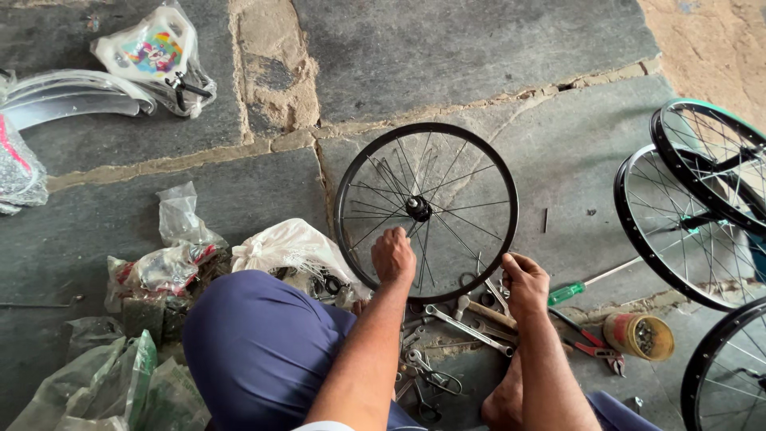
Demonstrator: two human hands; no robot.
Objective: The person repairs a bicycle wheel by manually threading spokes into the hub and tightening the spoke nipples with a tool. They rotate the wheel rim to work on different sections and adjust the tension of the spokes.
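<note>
Lying flat on the grey stone slab floor (495,48): a small black bicycle wheel rim with thin steel spokes and a dark centre hub (426,211), just ahead of both hands. Left hand (393,255) resting on the near spokes, directly below the hub, fingers curled together, probably pinching one spoke, though hard to confirm from above. Right hand (524,283) touching the rim's near right edge, fingers folded in, grip not clearly showing. Left hand being nearer to the hub. Scattered close under the wrists: silver open-end spanners (467,327), a green-handled screwdriver (586,286), red-handled pliers (592,345). More spoked wheels (692,215) leaning at the right.
</note>
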